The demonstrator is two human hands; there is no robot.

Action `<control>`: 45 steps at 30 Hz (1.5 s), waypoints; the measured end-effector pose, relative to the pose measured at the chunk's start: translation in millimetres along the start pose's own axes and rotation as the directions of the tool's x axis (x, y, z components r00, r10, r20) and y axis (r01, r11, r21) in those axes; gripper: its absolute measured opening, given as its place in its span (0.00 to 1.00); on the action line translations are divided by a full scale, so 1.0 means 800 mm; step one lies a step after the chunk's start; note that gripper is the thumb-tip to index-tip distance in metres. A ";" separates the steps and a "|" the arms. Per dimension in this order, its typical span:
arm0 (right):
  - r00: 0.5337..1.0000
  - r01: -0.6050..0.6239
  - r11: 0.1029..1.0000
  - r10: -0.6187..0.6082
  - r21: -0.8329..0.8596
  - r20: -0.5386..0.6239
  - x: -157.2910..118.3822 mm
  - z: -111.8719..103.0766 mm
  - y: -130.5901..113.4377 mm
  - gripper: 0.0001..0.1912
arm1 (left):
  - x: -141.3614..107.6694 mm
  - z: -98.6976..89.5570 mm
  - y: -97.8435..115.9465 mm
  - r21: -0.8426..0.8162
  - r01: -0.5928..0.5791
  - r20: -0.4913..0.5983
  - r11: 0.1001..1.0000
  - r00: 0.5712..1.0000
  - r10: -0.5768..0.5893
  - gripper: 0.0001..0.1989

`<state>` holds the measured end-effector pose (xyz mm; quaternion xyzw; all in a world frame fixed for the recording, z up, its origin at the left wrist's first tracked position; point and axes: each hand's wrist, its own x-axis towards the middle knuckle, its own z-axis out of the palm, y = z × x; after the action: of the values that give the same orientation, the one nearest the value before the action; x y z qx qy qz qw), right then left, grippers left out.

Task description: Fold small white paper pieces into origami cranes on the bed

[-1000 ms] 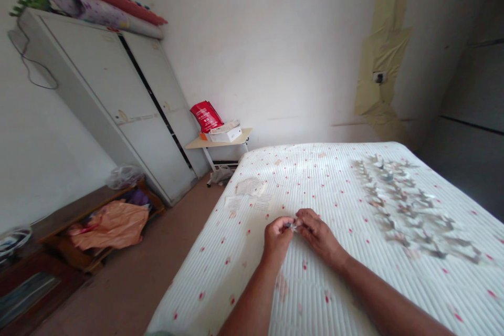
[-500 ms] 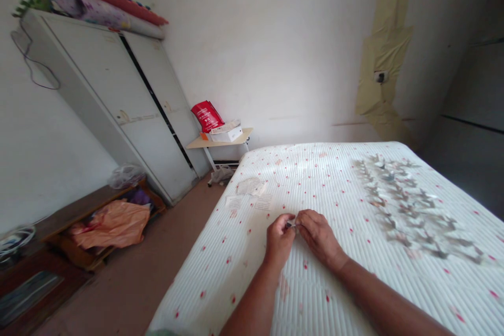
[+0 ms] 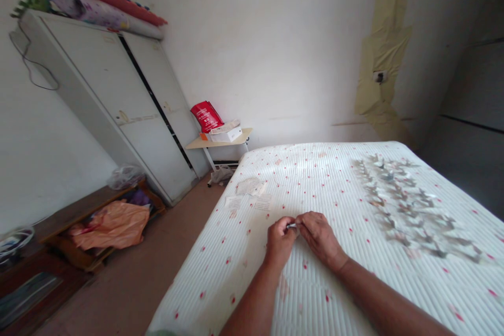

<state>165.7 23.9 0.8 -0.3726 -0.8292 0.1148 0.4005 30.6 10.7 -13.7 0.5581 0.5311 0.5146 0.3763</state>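
My left hand (image 3: 280, 241) and my right hand (image 3: 320, 238) meet above a white quilted bedcover with red dots (image 3: 252, 273). Pinched between their fingertips is a small folded piece of paper (image 3: 292, 226), mostly hidden by my fingers. To the right, many grey-brown folded paper shapes (image 3: 409, 205) lie spread in loose rows on the cover. Several loose paper scraps (image 3: 250, 186) lie beyond my left hand.
The bed's far corner stops near a small folding table (image 3: 216, 142) holding a red bag (image 3: 207, 116) and a white box (image 3: 226, 134). A grey metal wardrobe (image 3: 118, 100) stands at left, above a brown floor (image 3: 134, 283) and a wooden bench with an orange plastic bag (image 3: 110, 226).
My hands stay together in nearly the same place, with slight finger shifts on the small paper piece. The view has moved only a little.
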 end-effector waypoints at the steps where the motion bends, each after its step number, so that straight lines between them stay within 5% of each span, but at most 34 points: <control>1: 1.000 0.005 1.000 -0.005 0.003 0.001 0.000 0.000 0.000 0.10 | 0.000 0.000 0.000 -0.005 -0.002 0.001 1.000 1.000 0.002 0.10; 10: 0.995 -0.101 0.995 0.101 0.001 0.014 -0.005 0.008 0.008 0.07 | -0.001 -0.004 0.019 -0.058 0.003 -0.059 0.998 0.998 -0.007 0.13; 28: 0.981 -0.191 0.969 0.185 0.158 0.051 -0.004 0.005 0.000 0.05 | -0.003 -0.004 0.009 0.018 -0.037 -0.061 0.999 0.997 0.038 0.13; 36: 0.924 -0.376 0.767 0.354 0.520 0.146 0.000 0.003 0.008 0.10 | 0.000 -0.004 0.007 -0.015 -0.010 -0.045 1.000 0.999 0.009 0.10; 39: 0.891 -0.436 0.705 0.425 0.559 0.159 0.000 0.006 0.015 0.12 | 0.000 -0.004 0.004 -0.005 -0.002 -0.038 1.000 0.999 0.002 0.11; 45: 0.901 -0.416 0.669 0.393 0.616 0.182 0.002 0.003 0.013 0.12 | 0.000 -0.002 0.004 -0.061 0.024 -0.042 0.998 0.999 -0.027 0.11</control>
<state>169.0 32.6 -4.6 -0.3855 -0.6424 0.4829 0.4534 29.4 10.1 -10.2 0.5286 0.5303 0.5373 0.3882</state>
